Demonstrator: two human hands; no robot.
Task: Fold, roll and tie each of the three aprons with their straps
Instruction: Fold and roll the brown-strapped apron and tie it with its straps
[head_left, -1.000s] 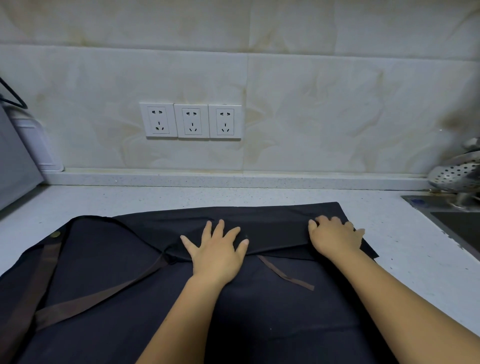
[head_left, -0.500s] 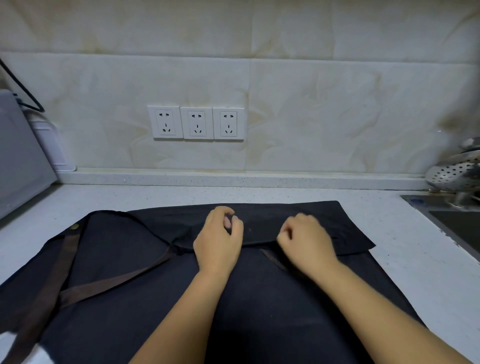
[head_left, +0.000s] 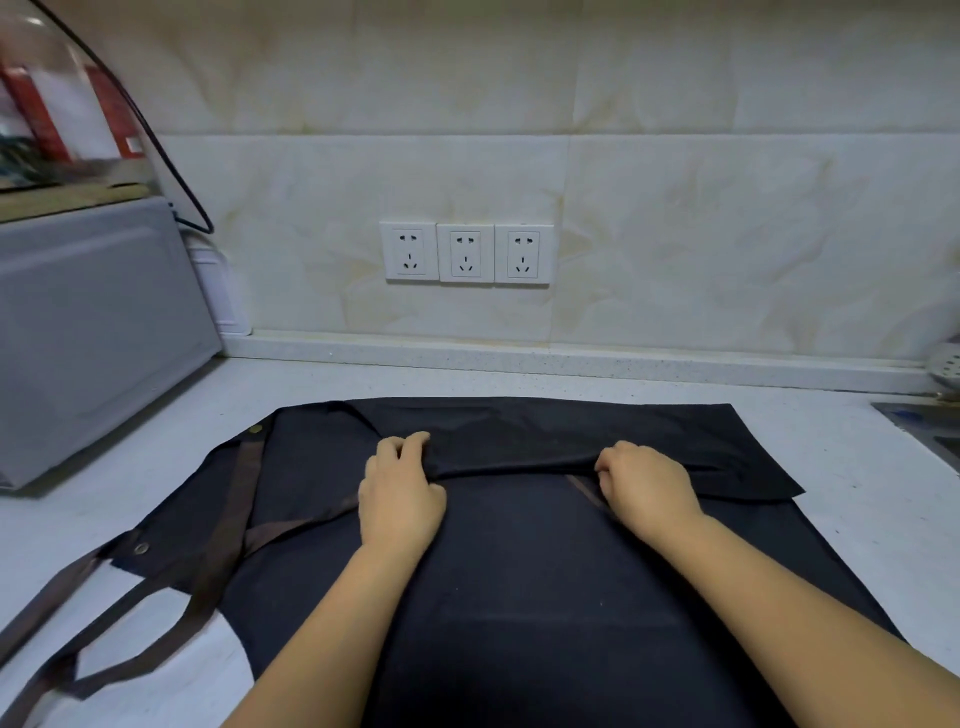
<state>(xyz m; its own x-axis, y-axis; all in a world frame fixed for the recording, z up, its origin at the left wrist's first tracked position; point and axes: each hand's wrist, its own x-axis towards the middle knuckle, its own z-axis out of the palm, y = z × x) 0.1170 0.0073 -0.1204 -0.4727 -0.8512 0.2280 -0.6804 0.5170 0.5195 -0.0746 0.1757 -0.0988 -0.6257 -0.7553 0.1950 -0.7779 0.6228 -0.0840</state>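
Observation:
A dark navy apron (head_left: 545, 561) lies spread on the white counter (head_left: 156, 478), its far edge folded back toward me as a flap (head_left: 571, 441). Brown straps (head_left: 249, 483) trail off its left side, crossing and looping near the counter's front left. My left hand (head_left: 400, 493) grips the near edge of the folded flap at the middle left, fingers curled round the cloth. My right hand (head_left: 644, 480) pinches the same edge further right, over a short brown strap end (head_left: 584, 486). Only one apron is in view.
A grey appliance (head_left: 93, 332) stands at the left with a black cable (head_left: 171, 176) above it. Three wall sockets (head_left: 466, 253) sit on the tiled backsplash. A sink edge (head_left: 930, 421) and a perforated metal utensil (head_left: 948, 361) are at the far right.
Both hands went from lying flat on the flap to curling round its near edge, the right hand shifting left. The view tilted and shifted, bringing the appliance and straps into sight.

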